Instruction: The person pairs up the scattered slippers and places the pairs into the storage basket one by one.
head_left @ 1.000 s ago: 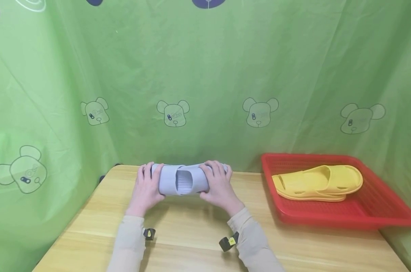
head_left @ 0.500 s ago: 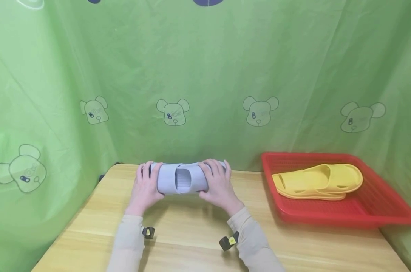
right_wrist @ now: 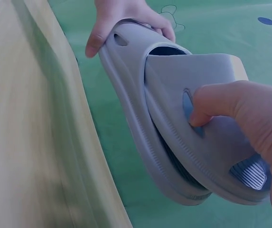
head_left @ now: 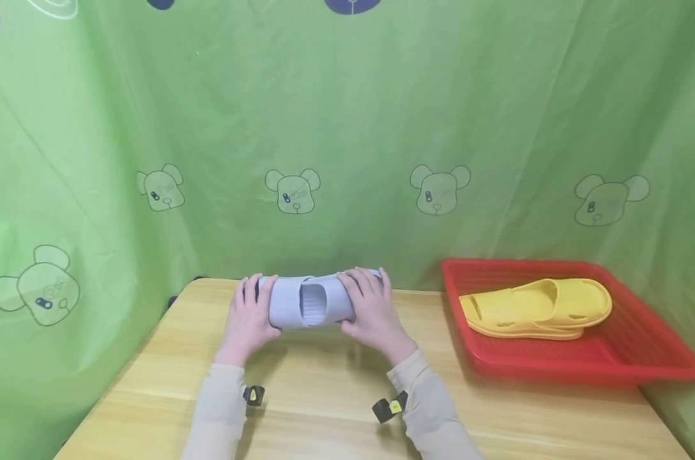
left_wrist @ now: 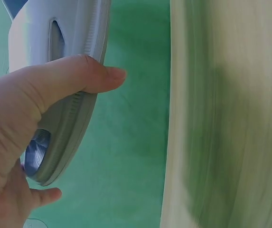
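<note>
Lavender-grey foam makes up the pair of slippers (head_left: 313, 301) held above the far part of the wooden table (head_left: 324, 409), close to the green curtain (head_left: 347, 128) behind it. The 2 slippers are pressed together, lying lengthwise from left to right, and the right wrist view shows one nested against the other with their ribbed edges lined up. The left hand (head_left: 248, 319) grasps the left end of the pair, thumb on the near side and fingers curled over the top. The right hand (head_left: 370, 313) grasps the right end, its fingers wrapped over the top and the thumb pressing near a vent hole in the strap (right_wrist: 188, 107). Whether the pair touches the table I cannot tell; the wrist views show it lifted clear of the table edge.

On the right of the table sits a red basket (head_left: 658, 358), well apart from the hands. It holds a pair of yellow slippers (head_left: 537, 308), stacked and lying lengthwise. Both arms wear pale beige sleeves (head_left: 221, 409).
</note>
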A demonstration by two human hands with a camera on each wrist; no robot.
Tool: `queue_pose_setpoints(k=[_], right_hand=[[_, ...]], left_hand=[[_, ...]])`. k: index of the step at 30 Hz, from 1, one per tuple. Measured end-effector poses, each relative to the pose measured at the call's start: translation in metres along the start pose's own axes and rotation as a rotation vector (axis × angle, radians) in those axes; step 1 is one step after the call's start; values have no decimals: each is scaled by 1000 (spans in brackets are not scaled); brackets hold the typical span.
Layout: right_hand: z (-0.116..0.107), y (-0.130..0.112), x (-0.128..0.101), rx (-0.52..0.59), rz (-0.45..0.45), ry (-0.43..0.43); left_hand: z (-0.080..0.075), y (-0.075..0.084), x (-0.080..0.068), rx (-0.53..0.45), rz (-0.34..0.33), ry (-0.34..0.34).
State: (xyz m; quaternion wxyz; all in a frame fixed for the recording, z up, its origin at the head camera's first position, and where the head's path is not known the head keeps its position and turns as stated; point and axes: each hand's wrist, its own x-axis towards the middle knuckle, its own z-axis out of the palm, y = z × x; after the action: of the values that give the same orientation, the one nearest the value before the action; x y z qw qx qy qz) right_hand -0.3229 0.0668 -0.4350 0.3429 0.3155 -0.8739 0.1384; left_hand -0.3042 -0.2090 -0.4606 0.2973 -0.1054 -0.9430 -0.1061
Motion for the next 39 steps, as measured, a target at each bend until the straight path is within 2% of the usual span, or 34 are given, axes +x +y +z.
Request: queue_pose_setpoints(k=[7, 12, 18, 27, 33, 39], right_hand=[[-2, 8, -2, 3, 37, -34], [-6, 14, -4, 18, 69, -44], [-11, 23, -6, 13, 113, -77], [-25, 37, -5, 25, 152, -118], [-35, 47, -7, 41, 192, -133], [-43, 53, -6, 35, 200, -142]], left_hand=[[5, 7, -2, -42, -42, -101], [7, 10, -4, -76, -28, -89], [8, 11, -3, -129, -29, -118], [5, 12, 1, -196, 0, -97], [1, 16, 2, -191, 20, -86], [4, 18, 2, -164, 69, -38]])
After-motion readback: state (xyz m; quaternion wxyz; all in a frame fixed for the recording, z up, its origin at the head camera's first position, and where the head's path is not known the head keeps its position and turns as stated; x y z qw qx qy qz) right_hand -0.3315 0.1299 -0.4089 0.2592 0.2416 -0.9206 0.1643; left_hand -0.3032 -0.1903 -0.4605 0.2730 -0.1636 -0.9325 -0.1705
